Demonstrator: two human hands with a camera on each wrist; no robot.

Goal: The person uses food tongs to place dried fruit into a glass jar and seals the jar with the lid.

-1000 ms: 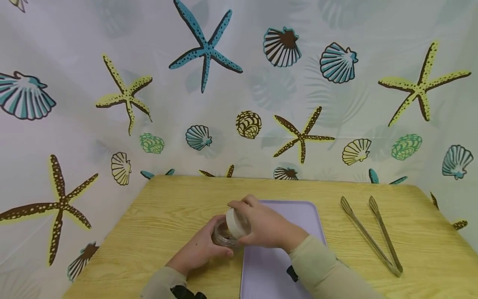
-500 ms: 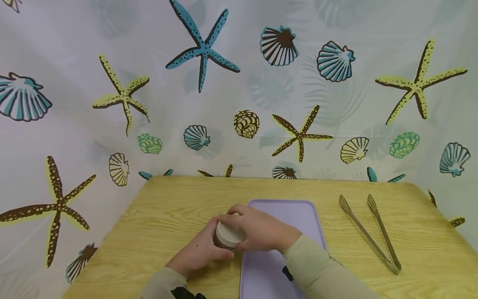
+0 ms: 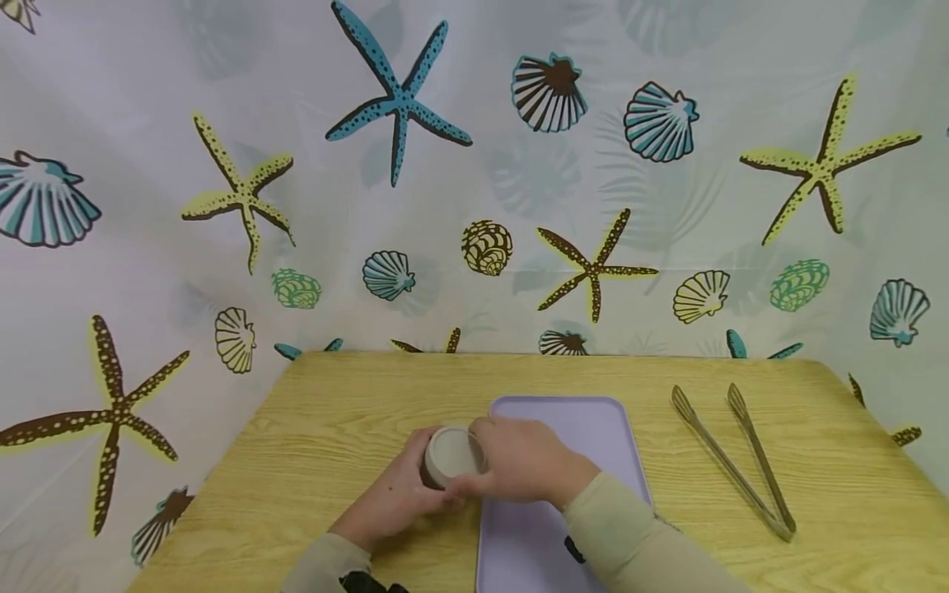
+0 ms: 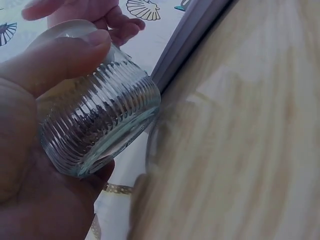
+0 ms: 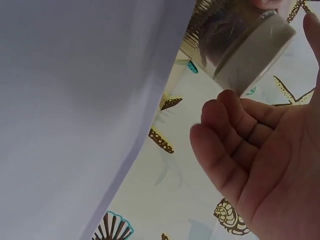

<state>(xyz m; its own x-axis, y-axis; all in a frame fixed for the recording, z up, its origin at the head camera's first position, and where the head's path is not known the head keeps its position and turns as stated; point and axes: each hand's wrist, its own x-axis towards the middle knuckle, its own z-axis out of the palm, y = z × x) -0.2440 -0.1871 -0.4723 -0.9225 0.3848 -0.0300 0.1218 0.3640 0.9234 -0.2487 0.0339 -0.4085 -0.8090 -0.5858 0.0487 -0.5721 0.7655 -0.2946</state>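
Note:
My left hand [image 3: 393,498] holds a clear ribbed glass jar [image 4: 100,120], its thumb over the upper side near the rim. A white lid [image 3: 449,455] sits on the jar's mouth. Against the lid's right side lies my right hand [image 3: 530,461]. In the right wrist view its fingers [image 5: 215,155] are loosely bent, with a fingertip by the lid's edge, and the thumb stands apart from the lid. Something dark shows through the glass, too unclear to name. From the head view most of the jar is hidden by the lid and hands.
A pale purple tray [image 3: 567,412] lies on the wood-grain table [image 3: 356,395], partly under my right forearm. Metal tongs [image 3: 741,469] lie spread to the right of it. A curtain [image 3: 445,189] printed with shells and starfish hangs behind the table and at its sides.
My right hand has brought the tilted lid down flat onto the jar's mouth. Its fingers have since moved to the lid's right side and loosened. The left hand stays round the jar.

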